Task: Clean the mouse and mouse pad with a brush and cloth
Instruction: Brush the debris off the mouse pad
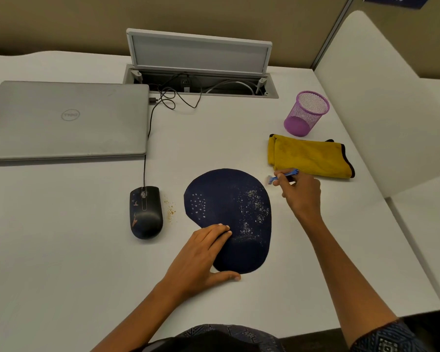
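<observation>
Two hands share the brushing step: left hand (203, 252) flat on the mouse pad (229, 219), right hand (300, 191) fingers pinching the brush (282, 176) just beside it, crumbs likely next.

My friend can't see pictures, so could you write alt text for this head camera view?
A person's left hand presses flat on a dark blue mouse pad speckled with crumbs, while the right hand holds a small blue brush just beyond the pad's edge. A black mouse, closed laptop, yellow cloth and purple mesh cup sit on the white desk.
</observation>
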The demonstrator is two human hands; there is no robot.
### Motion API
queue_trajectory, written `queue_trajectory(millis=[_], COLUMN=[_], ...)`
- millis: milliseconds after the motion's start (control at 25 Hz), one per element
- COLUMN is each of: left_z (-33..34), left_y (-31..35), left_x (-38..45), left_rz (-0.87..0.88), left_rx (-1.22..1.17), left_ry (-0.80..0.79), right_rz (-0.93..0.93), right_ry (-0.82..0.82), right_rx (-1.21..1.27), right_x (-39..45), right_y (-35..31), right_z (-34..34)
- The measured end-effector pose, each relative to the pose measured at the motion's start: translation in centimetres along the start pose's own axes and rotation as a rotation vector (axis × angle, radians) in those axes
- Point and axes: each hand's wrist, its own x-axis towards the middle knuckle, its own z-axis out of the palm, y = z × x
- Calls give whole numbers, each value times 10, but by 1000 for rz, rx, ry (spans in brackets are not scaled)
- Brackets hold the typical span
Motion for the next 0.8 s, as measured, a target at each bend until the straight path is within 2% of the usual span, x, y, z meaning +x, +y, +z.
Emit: queue_trajectory(millis=[120,240,320,560,640,800], left_z=[-1,-1,-1,-1,0,0], left_y=[0,0,0,-1,-1,-1], left_x=[1,1,1,0,1,0], left_rz=[16,26,27,29,34,25], left_rx=[14,43,40,33,31,22], left_ry=[20,36,33,27,32,27], right_rz=[-93,-97,-102,-23,-39,-85], right_ry=[-139,-275,-259,-47,-4,-116], right_rx=[177,257,225,87,115,276], right_x=[-11,-21,-20,-3,-4,-21], right_y=[-10,-16,-15,5,5,-7], right_z=[6,20,23,2,-1,14])
